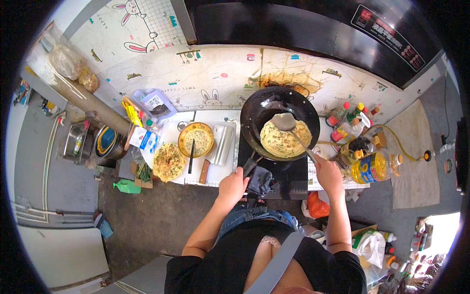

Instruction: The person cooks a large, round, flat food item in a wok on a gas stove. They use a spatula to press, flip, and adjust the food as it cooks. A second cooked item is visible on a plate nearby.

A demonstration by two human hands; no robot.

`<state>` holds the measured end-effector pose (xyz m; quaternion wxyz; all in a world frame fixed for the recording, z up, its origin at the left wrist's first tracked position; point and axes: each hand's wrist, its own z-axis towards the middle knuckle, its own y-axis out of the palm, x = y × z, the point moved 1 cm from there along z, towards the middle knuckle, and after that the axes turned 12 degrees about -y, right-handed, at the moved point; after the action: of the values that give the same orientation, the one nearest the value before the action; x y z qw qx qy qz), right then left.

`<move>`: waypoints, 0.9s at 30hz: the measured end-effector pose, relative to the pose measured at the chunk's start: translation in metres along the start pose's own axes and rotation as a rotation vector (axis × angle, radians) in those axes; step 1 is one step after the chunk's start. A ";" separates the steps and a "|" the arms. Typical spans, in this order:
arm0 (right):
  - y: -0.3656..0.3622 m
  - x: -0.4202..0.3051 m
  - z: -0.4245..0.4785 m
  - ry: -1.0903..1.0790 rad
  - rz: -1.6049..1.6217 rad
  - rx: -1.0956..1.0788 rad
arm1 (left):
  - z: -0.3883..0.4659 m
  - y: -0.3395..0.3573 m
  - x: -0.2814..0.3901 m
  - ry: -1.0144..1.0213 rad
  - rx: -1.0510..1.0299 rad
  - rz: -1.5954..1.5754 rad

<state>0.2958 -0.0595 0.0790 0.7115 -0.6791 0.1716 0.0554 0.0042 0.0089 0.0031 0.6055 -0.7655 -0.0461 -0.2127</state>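
My left hand (233, 186) grips the black handle (250, 166) of a dark wok (259, 105) on the stove. A round, pale yellow pancake flecked with green and orange (282, 141) lies in the wok's lower right. My right hand (329, 176) is closed around the handle of a metal wok spatula (284, 121). Its blade overlaps the upper part of the pancake; whether it presses on it I cannot tell. Left of the stove, a yellow bowl (180, 144) holds speckled batter with a black-handled utensil (191, 156) in it. Another browned pancake (169, 162) lies beside the bowl.
A cleaver (221, 145) with a wooden handle lies on a white board (230, 161), left of the wok. Sauce bottles (339, 114) and a large oil jug (371, 169) crowd the right counter. A dark cloth (260, 180) rests on the stove's front (290, 183). A range hood (286, 25) hangs above.
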 end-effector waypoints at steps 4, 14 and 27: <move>-0.002 -0.005 0.000 -0.004 0.002 -0.002 | 0.001 0.001 -0.001 -0.002 -0.009 0.005; 0.000 -0.005 0.001 0.004 -0.033 -0.036 | 0.000 -0.001 0.000 -0.015 -0.005 -0.026; 0.004 0.002 0.004 -0.070 -0.111 -0.017 | 0.000 0.002 -0.001 0.008 0.031 -0.008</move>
<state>0.2973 -0.0560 0.0744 0.7133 -0.6912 0.1083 0.0412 0.0040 0.0083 0.0014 0.6166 -0.7550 -0.0500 -0.2174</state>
